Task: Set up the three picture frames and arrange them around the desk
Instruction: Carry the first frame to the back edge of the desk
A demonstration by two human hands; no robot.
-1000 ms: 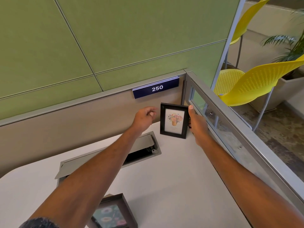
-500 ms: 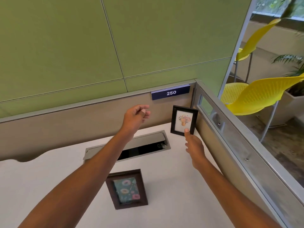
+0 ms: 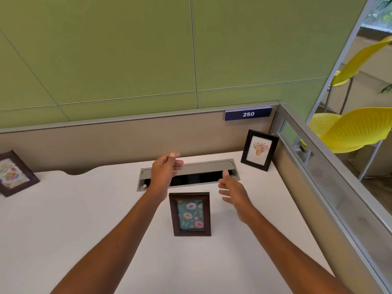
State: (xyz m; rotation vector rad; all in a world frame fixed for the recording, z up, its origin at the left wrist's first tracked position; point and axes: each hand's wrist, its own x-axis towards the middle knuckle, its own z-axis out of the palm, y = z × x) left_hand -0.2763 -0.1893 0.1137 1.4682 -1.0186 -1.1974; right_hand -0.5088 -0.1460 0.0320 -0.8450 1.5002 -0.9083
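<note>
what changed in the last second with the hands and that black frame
The right hand let go of the black frame, and it and the left hand drew back toward the person. They now hover open over the cable tray, holding nothing. The black frame stayed standing in the far right corner, and the brown frame stayed in front of the tray.

A dark blue sign (image 3: 248, 114) with the number 250 hangs at the top of a beige partition (image 3: 118, 143). Above the sign rises a green panel wall (image 3: 127, 52). Below the sign and to its left, a grey cable hatch (image 3: 203, 167) lies open and is dark inside. To the right of the sign runs a glass screen (image 3: 331, 187). Beyond the screen stands a yellow chair (image 3: 352, 130), with a second chair (image 3: 362, 56) behind it.
</note>
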